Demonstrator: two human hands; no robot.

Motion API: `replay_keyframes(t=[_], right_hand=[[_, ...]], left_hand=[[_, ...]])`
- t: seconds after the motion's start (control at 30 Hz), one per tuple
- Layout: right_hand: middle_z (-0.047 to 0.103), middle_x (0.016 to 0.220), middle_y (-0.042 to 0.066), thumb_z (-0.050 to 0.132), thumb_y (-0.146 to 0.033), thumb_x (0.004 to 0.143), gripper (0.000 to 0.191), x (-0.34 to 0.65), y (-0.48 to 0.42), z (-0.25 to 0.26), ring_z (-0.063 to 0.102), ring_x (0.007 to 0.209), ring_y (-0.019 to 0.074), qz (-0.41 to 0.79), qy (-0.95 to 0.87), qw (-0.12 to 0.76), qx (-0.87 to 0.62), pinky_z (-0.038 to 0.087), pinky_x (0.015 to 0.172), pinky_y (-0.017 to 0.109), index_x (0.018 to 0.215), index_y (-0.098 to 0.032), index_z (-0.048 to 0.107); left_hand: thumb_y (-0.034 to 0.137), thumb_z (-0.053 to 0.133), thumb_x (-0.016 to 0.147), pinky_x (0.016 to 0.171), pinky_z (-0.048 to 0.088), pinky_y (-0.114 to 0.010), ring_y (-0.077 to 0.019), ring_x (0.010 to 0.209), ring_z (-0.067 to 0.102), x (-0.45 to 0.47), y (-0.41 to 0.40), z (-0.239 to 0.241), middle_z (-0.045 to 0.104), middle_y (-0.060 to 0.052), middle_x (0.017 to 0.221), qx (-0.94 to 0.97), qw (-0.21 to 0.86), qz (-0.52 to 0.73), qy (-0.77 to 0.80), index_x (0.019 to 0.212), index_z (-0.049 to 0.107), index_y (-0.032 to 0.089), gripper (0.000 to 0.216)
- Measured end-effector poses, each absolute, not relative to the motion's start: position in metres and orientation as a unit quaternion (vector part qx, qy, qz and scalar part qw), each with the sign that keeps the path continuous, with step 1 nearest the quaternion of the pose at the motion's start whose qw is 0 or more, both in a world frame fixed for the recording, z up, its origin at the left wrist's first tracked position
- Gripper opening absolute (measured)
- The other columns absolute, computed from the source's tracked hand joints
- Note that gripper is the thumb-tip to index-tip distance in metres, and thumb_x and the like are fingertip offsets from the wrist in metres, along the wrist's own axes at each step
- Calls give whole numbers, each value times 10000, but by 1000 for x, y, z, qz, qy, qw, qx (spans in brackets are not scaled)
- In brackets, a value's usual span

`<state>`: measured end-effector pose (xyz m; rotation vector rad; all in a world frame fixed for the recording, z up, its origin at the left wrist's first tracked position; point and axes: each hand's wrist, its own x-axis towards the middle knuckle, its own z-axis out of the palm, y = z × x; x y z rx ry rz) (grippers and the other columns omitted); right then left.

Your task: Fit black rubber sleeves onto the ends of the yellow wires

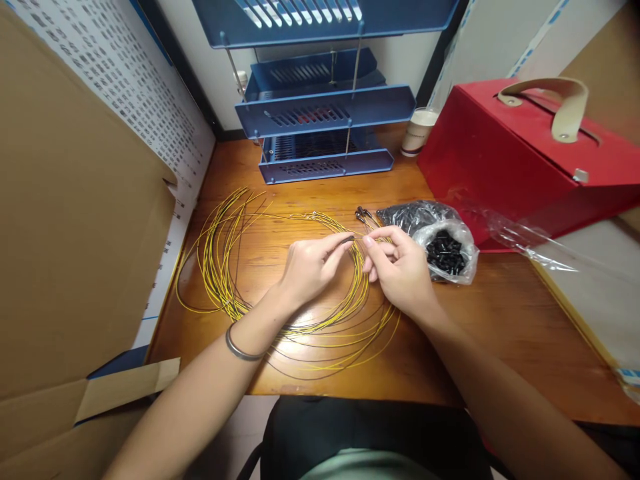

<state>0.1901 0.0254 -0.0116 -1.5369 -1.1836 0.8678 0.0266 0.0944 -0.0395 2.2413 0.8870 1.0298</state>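
My left hand (313, 265) pinches the end of a thin wire, with a small dark piece at its fingertips. My right hand (397, 267) is closed in a pinch just to the right, its fingertips almost meeting the left ones; what it holds is too small to name. Both hover over a loose coil of yellow and black wires (225, 267) spread on the wooden desk (500, 333). A clear plastic bag of small black parts (445, 250) lies right beside my right hand. A few wire ends with dark tips (361, 214) rest behind the hands.
A blue stacked paper tray (325, 107) stands at the back. A red box with a tan handle (530, 147) fills the right rear, a paper cup (419, 130) beside it. Cardboard sheets (75, 233) wall the left; clear plastic film (550, 250) lies at right.
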Motion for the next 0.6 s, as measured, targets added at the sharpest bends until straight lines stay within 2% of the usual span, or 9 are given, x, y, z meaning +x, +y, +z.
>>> replay_keyframes(t=[0.17, 0.27, 0.37, 0.43, 0.53, 0.6], right_hand=[[619, 573, -43, 604, -427, 957, 224, 191, 24, -13, 535, 452, 94, 324, -534, 461, -631, 422, 473, 230, 948, -203, 587], [636, 578, -37, 618, -442, 947, 244, 190, 23, -11, 548, 462, 103, 324, -525, 460, -639, 437, 488, 235, 996, -204, 592], [646, 572, -45, 680, -452, 901, 305, 188, 23, -8, 562, 459, 113, 323, -481, 498, -646, 449, 488, 234, 1039, -211, 555], [636, 544, -33, 690, -480, 884, 304, 186, 23, -6, 550, 441, 110, 328, -468, 503, -648, 441, 475, 234, 930, -195, 594], [635, 528, 9, 684, -539, 865, 406, 186, 25, -3, 540, 440, 105, 372, -470, 472, -646, 440, 471, 237, 720, -161, 668], [647, 547, 13, 712, -551, 834, 411, 187, 27, -3, 529, 438, 98, 407, -454, 467, -640, 427, 457, 230, 748, -149, 716]], left_hand=[[268, 555, 994, 629, 495, -214, -110, 637, 701, 26, 95, -41, 802, -63, 984, 836, 259, 377, 303, 1155, 743, 158, 271], [284, 565, 990, 620, 487, -216, -109, 614, 688, 26, 95, -41, 805, -56, 920, 834, 255, 374, 316, 1142, 750, 159, 270], [299, 575, 986, 584, 462, -213, -103, 573, 663, 26, 95, -39, 801, -55, 854, 819, 253, 381, 346, 1129, 757, 159, 270], [299, 582, 983, 567, 449, -208, -98, 559, 651, 26, 95, -38, 800, -58, 847, 811, 257, 384, 359, 1124, 759, 157, 267], [286, 582, 980, 562, 448, -206, -96, 557, 646, 26, 94, -37, 801, -55, 860, 814, 262, 383, 350, 1123, 759, 156, 262], [275, 575, 981, 570, 454, -206, -94, 560, 642, 26, 94, -37, 802, -51, 883, 820, 265, 382, 333, 1129, 755, 159, 260]])
